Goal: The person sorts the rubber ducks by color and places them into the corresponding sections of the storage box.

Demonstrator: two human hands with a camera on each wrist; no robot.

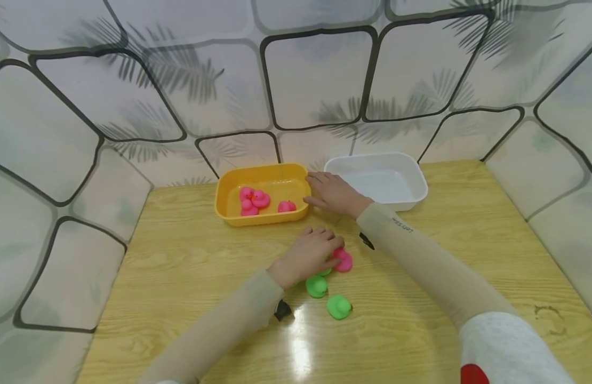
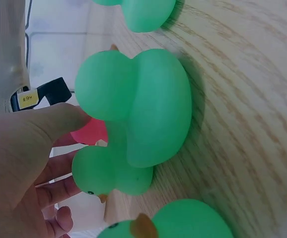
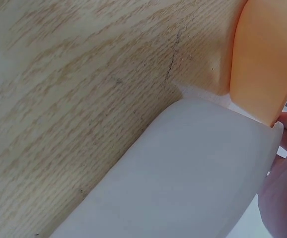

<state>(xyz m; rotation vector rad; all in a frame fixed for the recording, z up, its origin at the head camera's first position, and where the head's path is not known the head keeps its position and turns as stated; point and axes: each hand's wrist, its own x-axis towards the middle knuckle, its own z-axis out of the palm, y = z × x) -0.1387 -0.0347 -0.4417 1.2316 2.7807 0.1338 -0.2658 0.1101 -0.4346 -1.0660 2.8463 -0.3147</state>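
My left hand reaches over a pink rubber duck, with thumb and fingers on either side of it. In the left wrist view, green ducks mostly hide that pink duck. A green duck sits just below the hand, another green duck is nearer me, and a third is partly covered by the thumb. My right hand rests at the right end of a yellow tub, its fingers extended to the rim. Several pink ducks lie inside that tub.
A white tub stands right of the yellow one, under my right wrist; the right wrist view shows the two close together. Behind both rises a stone-patterned wall. All stands on a wooden table.
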